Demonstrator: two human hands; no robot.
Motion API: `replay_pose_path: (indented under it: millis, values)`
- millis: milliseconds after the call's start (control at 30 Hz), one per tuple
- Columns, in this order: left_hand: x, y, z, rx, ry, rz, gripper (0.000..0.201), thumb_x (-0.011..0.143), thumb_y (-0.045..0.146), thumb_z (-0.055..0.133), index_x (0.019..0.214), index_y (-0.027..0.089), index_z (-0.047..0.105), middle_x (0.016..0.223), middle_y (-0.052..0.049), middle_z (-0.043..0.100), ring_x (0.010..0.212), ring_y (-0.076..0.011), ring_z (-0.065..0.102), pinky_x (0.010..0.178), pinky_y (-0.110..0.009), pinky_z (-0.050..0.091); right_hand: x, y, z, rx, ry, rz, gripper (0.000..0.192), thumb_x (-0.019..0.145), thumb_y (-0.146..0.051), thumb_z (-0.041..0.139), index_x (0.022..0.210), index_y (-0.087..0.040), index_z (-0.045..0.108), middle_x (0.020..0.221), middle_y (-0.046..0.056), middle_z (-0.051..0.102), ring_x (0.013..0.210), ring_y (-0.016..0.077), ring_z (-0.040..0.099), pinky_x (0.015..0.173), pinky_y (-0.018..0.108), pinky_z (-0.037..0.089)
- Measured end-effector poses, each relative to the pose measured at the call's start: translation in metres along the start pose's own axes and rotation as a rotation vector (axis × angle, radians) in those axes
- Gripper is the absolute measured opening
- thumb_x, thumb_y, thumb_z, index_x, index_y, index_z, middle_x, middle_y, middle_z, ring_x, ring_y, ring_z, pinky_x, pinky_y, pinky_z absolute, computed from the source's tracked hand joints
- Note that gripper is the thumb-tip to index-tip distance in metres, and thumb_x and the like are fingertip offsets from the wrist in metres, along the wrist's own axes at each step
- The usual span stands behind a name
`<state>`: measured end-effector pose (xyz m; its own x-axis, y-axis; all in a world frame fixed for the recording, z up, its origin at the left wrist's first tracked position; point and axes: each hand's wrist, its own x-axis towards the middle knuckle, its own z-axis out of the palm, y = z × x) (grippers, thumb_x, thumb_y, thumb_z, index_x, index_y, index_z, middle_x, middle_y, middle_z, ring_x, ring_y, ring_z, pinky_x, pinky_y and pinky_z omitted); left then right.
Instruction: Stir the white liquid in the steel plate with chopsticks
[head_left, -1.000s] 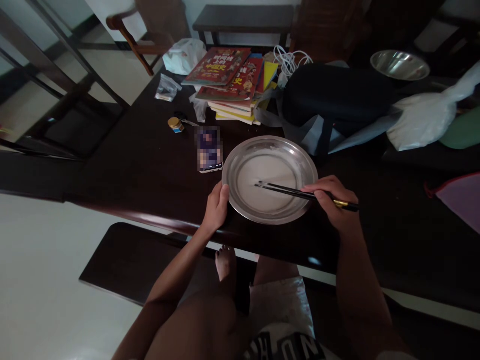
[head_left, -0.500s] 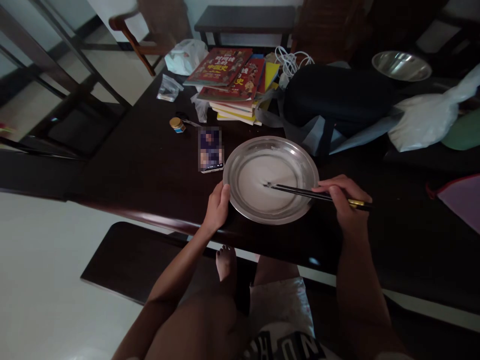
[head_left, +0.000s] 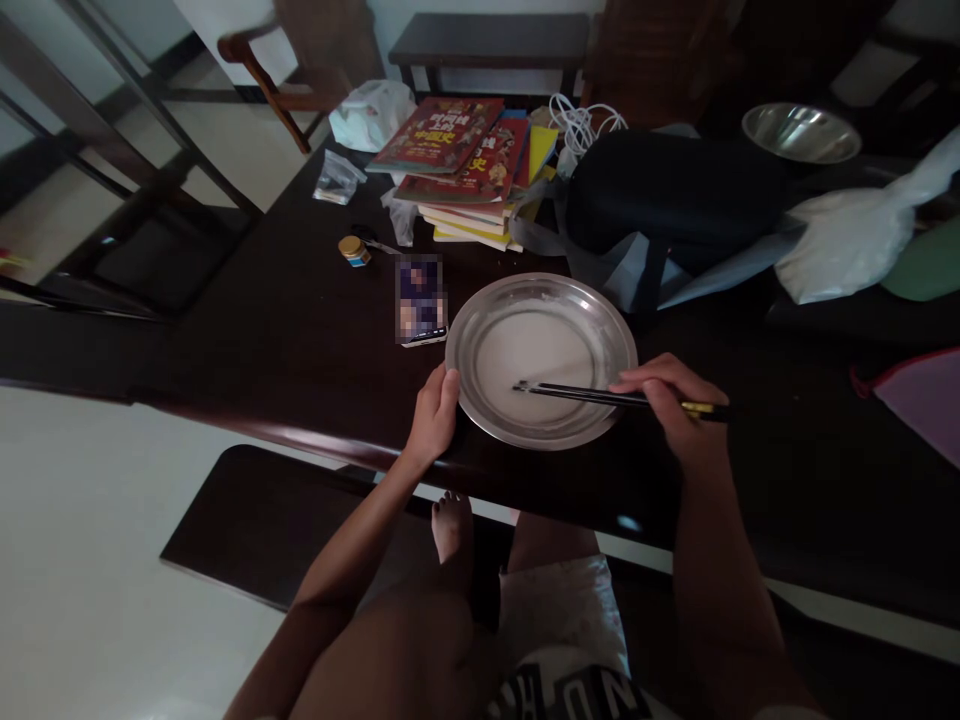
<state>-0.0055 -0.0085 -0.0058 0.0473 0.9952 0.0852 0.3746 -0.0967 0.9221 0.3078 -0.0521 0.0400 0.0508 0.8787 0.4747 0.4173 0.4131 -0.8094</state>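
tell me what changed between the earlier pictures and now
The right hand and its chopsticks shifted right, then back left; the tips now sit slightly lower in view. Nothing was taken up or let go. The left hand still holds the dish by its rim; dish, phone and books stayed put.

Table [head_left: 262, 320], dark reddish brown. Near its front edge: basin [head_left: 541, 434], silver, whitish contents [head_left: 540, 345]; chopsticks [head_left: 585, 392], black, gold-banded. Toward its far edge: books [head_left: 439, 135], red-covered, white-and-yellow lettering; cable [head_left: 576, 125], white; case [head_left: 675, 185], black
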Motion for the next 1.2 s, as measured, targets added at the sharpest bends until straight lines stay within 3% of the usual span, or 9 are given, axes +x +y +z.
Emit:
replay_pose_path:
  millis: [100, 267, 433, 600, 800, 967, 1033, 1133, 1200]
  values:
    - [0.0001, 0.0006, 0.0002, 0.004, 0.002, -0.003, 0.069, 0.103, 0.070, 0.036, 0.125, 0.015, 0.073, 0.130, -0.015, 0.075, 0.122, -0.0291, 0.069, 0.114, -0.045, 0.049, 0.0007, -0.0011, 0.0001, -0.062, -0.052, -0.020, 0.018, 0.099, -0.027, 0.064, 0.101, -0.032, 0.082, 0.093, 0.001, 0.083, 0.090, 0.0236, 0.072, 0.080, 0.042, 0.058]
    - [-0.0001, 0.0010, -0.0004, 0.004, -0.009, -0.013, 0.071, 0.103, 0.070, 0.035, 0.127, 0.014, 0.072, 0.133, -0.017, 0.074, 0.125, -0.0302, 0.068, 0.115, -0.046, 0.049, 0.0000, -0.0001, -0.0004, -0.014, 0.086, -0.005, 0.019, 0.100, -0.032, 0.062, 0.100, -0.029, 0.081, 0.080, 0.002, 0.081, 0.080, 0.0237, 0.072, 0.074, 0.042, 0.057]
    - [-0.0002, 0.0005, 0.0002, 0.006, 0.000, -0.013, 0.069, 0.103, 0.070, 0.037, 0.126, 0.015, 0.072, 0.131, -0.016, 0.075, 0.125, -0.0292, 0.068, 0.115, -0.045, 0.049, 0.0010, -0.0007, -0.0006, -0.066, -0.054, -0.016, 0.017, 0.099, -0.028, 0.065, 0.101, -0.032, 0.081, 0.094, 0.002, 0.083, 0.090, 0.0241, 0.074, 0.079, 0.042, 0.059]
    - [-0.0003, 0.0003, -0.0002, -0.002, -0.009, -0.015, 0.068, 0.103, 0.069, 0.037, 0.126, 0.015, 0.072, 0.131, -0.016, 0.075, 0.124, -0.0294, 0.068, 0.115, -0.046, 0.048, -0.0004, 0.0024, 0.0001, -0.041, 0.137, -0.015, 0.019, 0.101, -0.034, 0.062, 0.108, -0.031, 0.080, 0.077, 0.000, 0.081, 0.075, 0.0219, 0.073, 0.074, 0.040, 0.058]
    - [-0.0002, -0.0002, 0.0006, -0.001, 0.004, -0.014, 0.067, 0.103, 0.068, 0.037, 0.125, 0.016, 0.073, 0.129, -0.015, 0.076, 0.122, -0.0290, 0.069, 0.114, -0.045, 0.048, 0.0005, 0.0014, 0.0013, -0.088, -0.020, -0.015, 0.013, 0.097, -0.031, 0.068, 0.105, -0.031, 0.078, 0.094, 0.002, 0.084, 0.089, 0.0242, 0.077, 0.080, 0.042, 0.060]
    - [-0.0002, 0.0003, 0.0009, -0.004, -0.003, -0.011, 0.069, 0.103, 0.070, 0.037, 0.125, 0.016, 0.073, 0.129, -0.015, 0.076, 0.122, -0.0287, 0.068, 0.114, -0.045, 0.048, 0.0009, 0.0006, 0.0000, -0.040, 0.194, 0.008, 0.017, 0.100, -0.035, 0.063, 0.103, -0.029, 0.078, 0.073, 0.001, 0.079, 0.072, 0.0216, 0.074, 0.068, 0.038, 0.057]
    - [-0.0002, 0.0008, 0.0009, -0.003, -0.002, -0.013, 0.071, 0.102, 0.072, 0.037, 0.125, 0.015, 0.073, 0.130, -0.016, 0.075, 0.122, -0.0293, 0.069, 0.114, -0.046, 0.049, -0.0003, 0.0003, 0.0005, -0.021, 0.135, 0.031, 0.018, 0.101, -0.037, 0.063, 0.104, -0.029, 0.078, 0.073, 0.000, 0.079, 0.071, 0.0216, 0.074, 0.071, 0.039, 0.058]
    - [-0.0002, 0.0018, 0.0008, 0.005, -0.002, -0.013, 0.073, 0.101, 0.074, 0.036, 0.124, 0.015, 0.073, 0.129, -0.016, 0.076, 0.120, -0.0294, 0.070, 0.113, -0.046, 0.049, -0.0009, 0.0005, 0.0013, -0.051, -0.010, 0.019, 0.014, 0.099, -0.033, 0.065, 0.103, -0.030, 0.079, 0.090, 0.002, 0.083, 0.087, 0.0238, 0.076, 0.080, 0.043, 0.059]
    - [-0.0003, 0.0025, 0.0006, 0.009, -0.002, -0.007, 0.073, 0.102, 0.074, 0.035, 0.124, 0.015, 0.073, 0.128, -0.015, 0.076, 0.120, -0.0294, 0.070, 0.113, -0.045, 0.049, -0.0004, 0.0013, 0.0008, -0.072, 0.018, 0.002, 0.014, 0.098, -0.033, 0.065, 0.101, -0.030, 0.079, 0.092, 0.003, 0.083, 0.090, 0.0244, 0.076, 0.081, 0.043, 0.059]
